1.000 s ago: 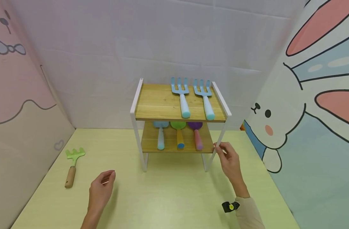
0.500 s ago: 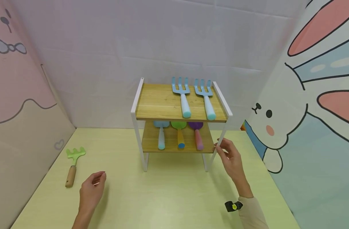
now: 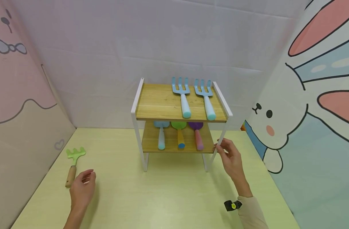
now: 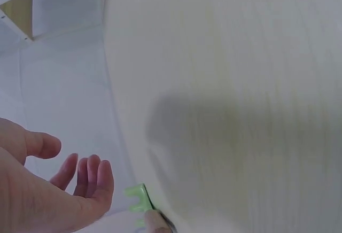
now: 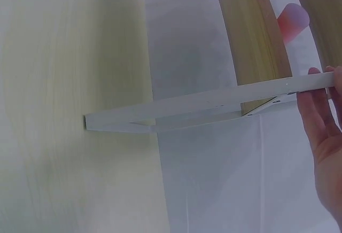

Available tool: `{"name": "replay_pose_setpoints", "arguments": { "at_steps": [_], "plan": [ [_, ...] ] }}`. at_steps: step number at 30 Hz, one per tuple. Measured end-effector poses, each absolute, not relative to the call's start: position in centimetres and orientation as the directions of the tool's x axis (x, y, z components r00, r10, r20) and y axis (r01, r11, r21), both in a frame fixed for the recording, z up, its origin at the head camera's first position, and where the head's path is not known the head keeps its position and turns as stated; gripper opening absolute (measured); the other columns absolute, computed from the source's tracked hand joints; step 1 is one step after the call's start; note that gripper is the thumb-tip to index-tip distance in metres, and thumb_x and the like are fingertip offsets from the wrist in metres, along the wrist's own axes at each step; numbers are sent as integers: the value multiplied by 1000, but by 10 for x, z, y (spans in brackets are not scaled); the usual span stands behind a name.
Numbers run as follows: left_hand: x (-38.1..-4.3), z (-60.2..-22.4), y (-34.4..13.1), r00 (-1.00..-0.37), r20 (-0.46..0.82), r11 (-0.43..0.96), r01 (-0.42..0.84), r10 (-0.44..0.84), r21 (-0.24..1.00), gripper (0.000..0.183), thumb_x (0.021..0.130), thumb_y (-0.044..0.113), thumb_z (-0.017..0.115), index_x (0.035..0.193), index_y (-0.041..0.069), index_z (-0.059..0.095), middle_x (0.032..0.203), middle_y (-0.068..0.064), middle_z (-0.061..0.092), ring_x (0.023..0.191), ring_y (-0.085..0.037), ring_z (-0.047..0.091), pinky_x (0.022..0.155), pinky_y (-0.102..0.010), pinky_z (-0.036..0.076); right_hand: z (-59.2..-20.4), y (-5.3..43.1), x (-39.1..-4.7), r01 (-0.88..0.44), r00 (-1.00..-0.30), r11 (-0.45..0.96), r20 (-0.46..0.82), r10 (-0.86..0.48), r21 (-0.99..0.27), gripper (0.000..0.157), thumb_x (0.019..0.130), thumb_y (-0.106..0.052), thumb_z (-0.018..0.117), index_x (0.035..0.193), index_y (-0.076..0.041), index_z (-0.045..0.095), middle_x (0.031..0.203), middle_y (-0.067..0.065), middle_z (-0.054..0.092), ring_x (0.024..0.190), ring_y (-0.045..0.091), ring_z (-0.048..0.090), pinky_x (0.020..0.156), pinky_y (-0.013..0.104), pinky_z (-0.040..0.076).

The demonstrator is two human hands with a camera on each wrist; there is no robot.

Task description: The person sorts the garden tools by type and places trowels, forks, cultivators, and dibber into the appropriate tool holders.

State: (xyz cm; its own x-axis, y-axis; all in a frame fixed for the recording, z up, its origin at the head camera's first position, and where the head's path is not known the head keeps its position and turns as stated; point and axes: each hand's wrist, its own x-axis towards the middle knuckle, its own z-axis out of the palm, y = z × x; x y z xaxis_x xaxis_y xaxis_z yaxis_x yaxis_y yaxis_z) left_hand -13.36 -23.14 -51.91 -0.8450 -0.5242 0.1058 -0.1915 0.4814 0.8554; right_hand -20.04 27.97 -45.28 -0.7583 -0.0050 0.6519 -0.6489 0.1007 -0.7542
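A small green hand rake with a wooden handle (image 3: 75, 155) lies at the table's left. My left hand (image 3: 82, 190) hovers just right of its handle with loosely bent fingers and nothing in them; the left wrist view shows the thumb apart from the fingers. My right hand (image 3: 231, 159) holds the white front right leg (image 5: 214, 96) of a two-tier wooden shelf (image 3: 157, 103), thumb and fingers on either side of it. Two light blue garden forks, one in the middle (image 3: 184, 103) and one at the right (image 3: 208, 106), lie on the top tier.
On the lower tier lie three hand trowels: a blue one (image 3: 161, 138), a green one with a yellow handle (image 3: 180, 136) and a purple one with a pink handle (image 3: 198, 138). Fabric walls (image 3: 105, 79) stand behind and at both sides of the table (image 3: 163, 197).
My left hand has moved left across the table, closer to the rake. My right hand stays at the shelf leg, and the shelf and tools stand as before.
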Motion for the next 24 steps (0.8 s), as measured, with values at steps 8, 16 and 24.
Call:
{"name": "replay_pose_setpoints", "arguments": {
  "at_steps": [8,16,24],
  "plan": [
    [-139,-519,-247,-799,156,495,-194,-580,847,34,101,18,56,124,-4,68,116,-22,67,75,25,40,70,-8,38,-454,279,-202,-652,-755,102,655,4,-752,22,96,20,54,118,21,53,90,28,61,92,16,70,81,27,60],
    [-145,-523,-261,-780,162,502,-215,-605,837,36,101,14,54,126,-9,63,118,-28,61,99,-27,58,85,-39,41,-457,279,-203,-640,-762,125,647,18,-758,22,96,20,55,118,21,54,88,32,58,95,14,70,83,26,60],
    [-149,-522,-275,-764,59,437,-302,-642,847,51,103,25,47,137,-13,54,130,-35,47,127,-55,35,89,-57,32,-458,280,-204,-654,-752,98,658,20,-750,21,96,21,54,116,24,52,88,34,57,93,14,70,82,26,60]
  ]
}}
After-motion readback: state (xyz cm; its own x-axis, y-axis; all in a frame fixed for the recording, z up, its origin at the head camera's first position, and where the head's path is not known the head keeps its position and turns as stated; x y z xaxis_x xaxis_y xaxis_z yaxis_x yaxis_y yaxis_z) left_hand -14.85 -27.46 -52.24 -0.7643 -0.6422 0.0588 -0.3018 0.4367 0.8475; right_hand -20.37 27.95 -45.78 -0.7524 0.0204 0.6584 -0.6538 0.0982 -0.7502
